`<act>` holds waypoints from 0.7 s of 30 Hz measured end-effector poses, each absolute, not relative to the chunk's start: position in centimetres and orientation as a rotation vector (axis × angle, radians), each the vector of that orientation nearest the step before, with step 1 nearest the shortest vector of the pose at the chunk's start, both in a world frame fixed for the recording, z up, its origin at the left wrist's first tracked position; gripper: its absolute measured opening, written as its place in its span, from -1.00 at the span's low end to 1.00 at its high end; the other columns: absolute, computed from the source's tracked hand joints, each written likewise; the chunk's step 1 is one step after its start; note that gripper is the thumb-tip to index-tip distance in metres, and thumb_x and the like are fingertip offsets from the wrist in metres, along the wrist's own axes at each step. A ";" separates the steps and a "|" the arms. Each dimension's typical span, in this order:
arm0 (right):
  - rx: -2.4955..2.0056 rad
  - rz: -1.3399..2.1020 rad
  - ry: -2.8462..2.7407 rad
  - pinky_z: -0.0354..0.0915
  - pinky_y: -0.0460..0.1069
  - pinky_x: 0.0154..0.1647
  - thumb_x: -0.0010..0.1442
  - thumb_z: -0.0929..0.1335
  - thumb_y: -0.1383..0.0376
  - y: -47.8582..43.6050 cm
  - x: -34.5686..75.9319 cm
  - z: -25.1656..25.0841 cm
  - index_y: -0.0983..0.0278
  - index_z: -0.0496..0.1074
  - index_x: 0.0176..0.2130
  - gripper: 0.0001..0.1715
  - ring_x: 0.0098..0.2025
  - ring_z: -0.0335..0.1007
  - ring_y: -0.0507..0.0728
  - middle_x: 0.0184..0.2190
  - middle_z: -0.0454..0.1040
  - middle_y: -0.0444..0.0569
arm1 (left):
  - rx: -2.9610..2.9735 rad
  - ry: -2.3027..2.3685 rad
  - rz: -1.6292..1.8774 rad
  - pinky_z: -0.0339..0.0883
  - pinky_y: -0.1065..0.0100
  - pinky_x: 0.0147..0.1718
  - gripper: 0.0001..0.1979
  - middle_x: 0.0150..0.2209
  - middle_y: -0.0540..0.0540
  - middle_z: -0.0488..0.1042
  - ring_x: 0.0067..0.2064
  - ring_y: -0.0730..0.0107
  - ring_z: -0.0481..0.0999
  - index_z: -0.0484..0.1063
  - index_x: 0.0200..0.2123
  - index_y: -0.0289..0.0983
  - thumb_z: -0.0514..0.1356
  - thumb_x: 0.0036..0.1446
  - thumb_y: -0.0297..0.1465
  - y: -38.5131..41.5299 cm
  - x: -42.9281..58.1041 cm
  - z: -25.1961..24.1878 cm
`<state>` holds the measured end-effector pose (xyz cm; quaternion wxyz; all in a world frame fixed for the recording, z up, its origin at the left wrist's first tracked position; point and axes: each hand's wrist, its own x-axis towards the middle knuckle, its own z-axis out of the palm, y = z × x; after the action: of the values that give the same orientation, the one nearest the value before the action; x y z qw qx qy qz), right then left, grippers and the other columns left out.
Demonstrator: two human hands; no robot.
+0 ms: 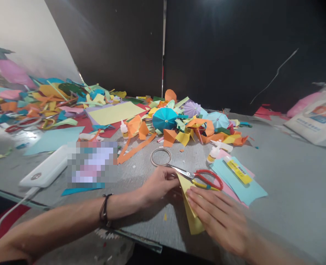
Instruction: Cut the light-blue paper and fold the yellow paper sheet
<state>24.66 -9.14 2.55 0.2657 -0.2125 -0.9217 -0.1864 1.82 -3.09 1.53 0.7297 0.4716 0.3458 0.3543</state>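
A folded yellow paper (192, 217) lies on the grey table near the front edge. My right hand (220, 217) lies flat on it with the fingers stretched out, pressing it down. My left hand (158, 182), a dark band on its wrist, pinches the paper's upper left edge with the fingers closed. Red-handled scissors (204, 176) lie just beyond the paper, touching its top. A thin metal ring (160, 157) rests on the table above my left hand.
A heap of coloured paper scraps and small paper umbrellas (165, 118) fills the middle and left. Glue bottles (214, 152), a yellow glue stick (238, 172) on blue sheets (245, 186), a white power bank (45, 167) and a white bag (317, 117) lie around.
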 end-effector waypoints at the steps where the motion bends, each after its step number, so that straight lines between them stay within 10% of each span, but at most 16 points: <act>1: -0.584 -0.508 -2.488 0.47 0.03 0.24 0.41 0.27 0.49 -9.1 24.6 2.4 0.40 0.56 0.14 -0.59 0.29 0.46 0.15 0.14 0.62 0.10 | 1.024 0.759 0.770 0.44 0.45 -0.44 -0.68 -0.40 -0.13 0.61 -0.44 0.43 0.56 0.62 -0.33 -0.39 0.48 0.00 -0.23 -3.1 1.9 1.6; 21: -0.631 -0.557 -2.510 0.47 0.09 0.18 0.40 0.19 0.52 -8.6 24.4 1.8 0.42 0.57 0.12 -0.52 0.25 0.48 0.19 0.17 0.60 0.10 | 0.943 0.669 0.768 0.56 0.27 -0.21 -0.59 -0.34 -0.17 0.63 -0.31 0.32 0.65 0.58 -0.31 -0.38 0.46 0.09 -0.11 -2.9 1.2 1.7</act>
<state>24.42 -8.60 1.77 0.2446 -0.2309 -0.9194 -0.2040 1.20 -2.92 1.68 0.7688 0.4344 0.3083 0.3538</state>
